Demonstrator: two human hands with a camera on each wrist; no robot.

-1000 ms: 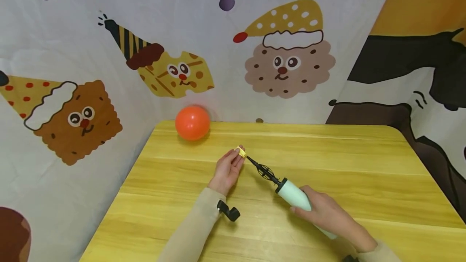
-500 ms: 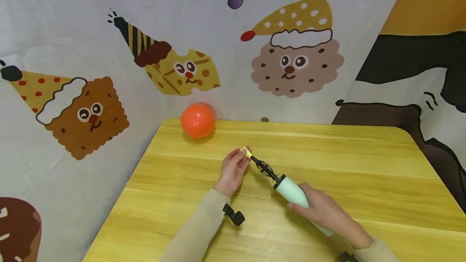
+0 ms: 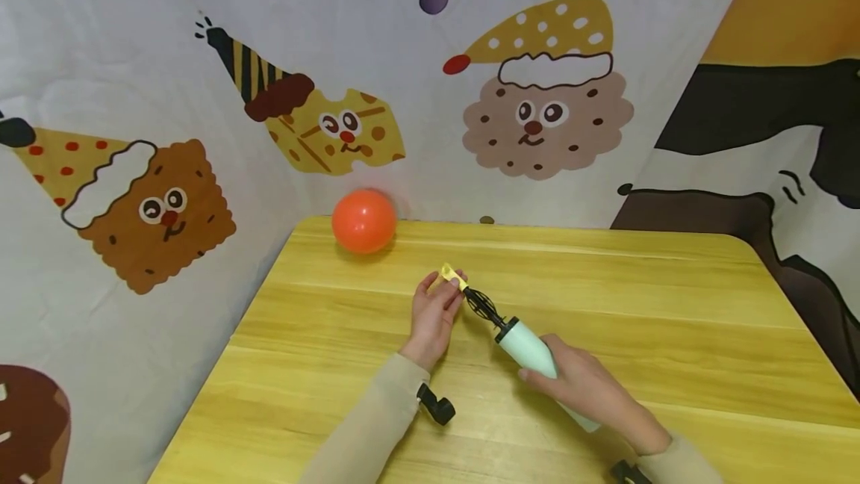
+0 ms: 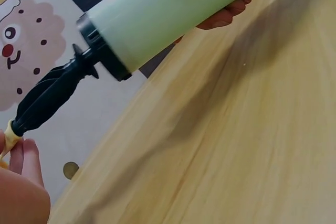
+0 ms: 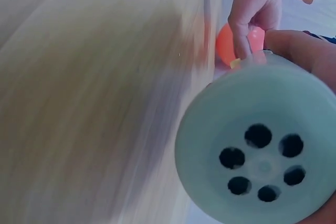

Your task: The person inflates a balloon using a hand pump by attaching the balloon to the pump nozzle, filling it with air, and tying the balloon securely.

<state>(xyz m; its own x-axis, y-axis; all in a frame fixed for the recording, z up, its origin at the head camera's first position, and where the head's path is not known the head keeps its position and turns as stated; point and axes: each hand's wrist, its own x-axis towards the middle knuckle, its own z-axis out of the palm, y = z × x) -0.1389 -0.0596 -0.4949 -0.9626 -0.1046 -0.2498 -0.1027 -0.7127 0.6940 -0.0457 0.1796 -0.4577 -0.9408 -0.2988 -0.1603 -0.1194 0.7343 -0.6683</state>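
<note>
My left hand [image 3: 433, 317] pinches a small, limp yellow balloon [image 3: 448, 272] between thumb and fingers. The balloon's neck sits over the black nozzle of a balloon pump [image 3: 527, 347]. That pump has a mint-green barrel, and my right hand [image 3: 581, 379] grips it from above and the side. In the left wrist view the nozzle of the pump [image 4: 50, 98] runs into the yellow balloon neck [image 4: 10, 136]. The right wrist view shows the holed rear end of the pump [image 5: 265, 166], which hides most of the nozzle.
An inflated orange balloon [image 3: 364, 221] rests at the back left of the wooden table [image 3: 605, 275]. A cloth backdrop [image 3: 430, 95] with printed cartoon biscuits hangs behind it. Each sleeve carries a black wrist mount [image 3: 437, 404].
The pump's nozzle, first just apart from the yellow balloon, has gone into its neck. My right hand has pushed the pump up and left, and the hands are closer together.
</note>
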